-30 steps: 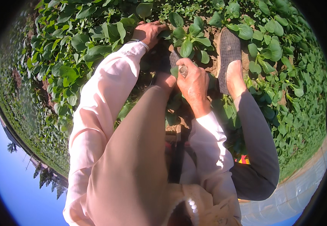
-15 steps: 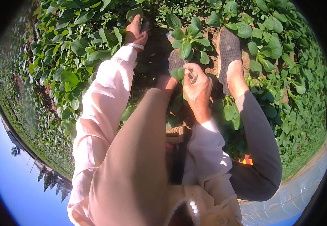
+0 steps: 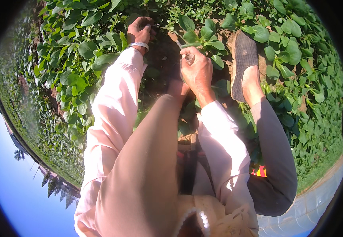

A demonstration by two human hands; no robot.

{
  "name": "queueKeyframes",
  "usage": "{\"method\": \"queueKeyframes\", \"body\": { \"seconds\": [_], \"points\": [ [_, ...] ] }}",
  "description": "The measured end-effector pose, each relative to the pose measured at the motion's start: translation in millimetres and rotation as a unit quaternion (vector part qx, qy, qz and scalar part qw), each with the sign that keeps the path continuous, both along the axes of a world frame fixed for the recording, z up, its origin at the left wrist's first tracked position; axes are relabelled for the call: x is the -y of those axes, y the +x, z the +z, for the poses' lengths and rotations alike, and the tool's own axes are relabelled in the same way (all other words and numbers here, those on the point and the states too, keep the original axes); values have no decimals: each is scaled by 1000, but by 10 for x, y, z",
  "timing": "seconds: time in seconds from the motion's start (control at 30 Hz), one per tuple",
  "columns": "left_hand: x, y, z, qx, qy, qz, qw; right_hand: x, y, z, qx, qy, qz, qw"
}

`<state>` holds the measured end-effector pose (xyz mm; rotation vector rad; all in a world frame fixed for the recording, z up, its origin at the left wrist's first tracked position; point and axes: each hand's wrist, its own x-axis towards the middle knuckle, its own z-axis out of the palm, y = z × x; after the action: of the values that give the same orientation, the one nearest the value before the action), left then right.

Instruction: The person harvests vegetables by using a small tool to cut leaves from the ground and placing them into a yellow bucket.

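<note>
My right hand is closed around the round handle of a small hand tool. Its narrow metal end points up and left, beside a broad-leaved green plant. To the left, my left hand reaches down among the leaves with its fingers curled together. A thin pale stem shows at its fingertips, but what they grip is in shadow. Dark bare soil lies between the two hands.
Dense leafy plants grow on the left and more on the right. My shoed foot stands on the soil at right; my bent knee rises between my arms. A translucent plastic-covered structure shows at lower right.
My right hand has moved up and left with the tool, whose metal end now shows. My left hand has drawn slightly lower, and the big leaf at its fingers no longer shows.
</note>
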<state>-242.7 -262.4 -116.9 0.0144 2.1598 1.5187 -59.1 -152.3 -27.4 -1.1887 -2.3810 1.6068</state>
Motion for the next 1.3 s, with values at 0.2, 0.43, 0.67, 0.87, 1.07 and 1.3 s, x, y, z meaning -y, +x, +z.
{"method": "queueKeyframes", "body": {
  "seconds": [0.2,0.43,0.67,0.87,1.07,1.3],
  "points": [
    [144,26,-35,-87,-148,-39,984,-142,114,66,2,-15,3,1000],
    [337,-198,-537,-516,-88,-77,849,56,318,164,4,1,77,997],
    [4,-176,-94,-582,-113,-139,793,48,253,33,-39,-77,-22,996],
    [224,-243,-696,-498,-78,-57,862,35,79,-8,-44,-37,-11,998],
    [291,48,80,-1,111,14,994,-15,249,140,-37,-87,-24,995],
    [199,78,544,-21,53,-45,997,3,401,358,33,-35,126,991]
  ]
}}
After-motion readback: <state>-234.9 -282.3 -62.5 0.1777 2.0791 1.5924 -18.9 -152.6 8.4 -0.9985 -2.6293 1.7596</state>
